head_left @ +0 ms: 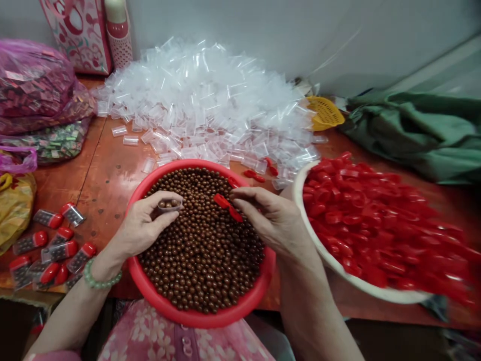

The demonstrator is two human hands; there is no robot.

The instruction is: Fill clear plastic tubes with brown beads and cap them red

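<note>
My left hand [145,223] pinches a clear plastic tube [171,204] with brown balls inside, its open end facing up. Below both hands sits a red basin [201,321] full of small brown balls [203,250]. Above the basin's right part, my right hand [272,215] holds a red cap [222,201] between thumb and fingers. Another red cap piece [235,214] shows just below it, and more red [233,182] is at the basin's upper right edge. The tube and the cap are apart.
Clear empty tubes [210,95] are heaped behind the basin. A white basin [311,220] of red caps [376,225] stands right. Filled, capped tubes [59,250] lie left, below plastic bags [37,95]. A yellow basket [325,113] and green cloth [417,130] are at back right.
</note>
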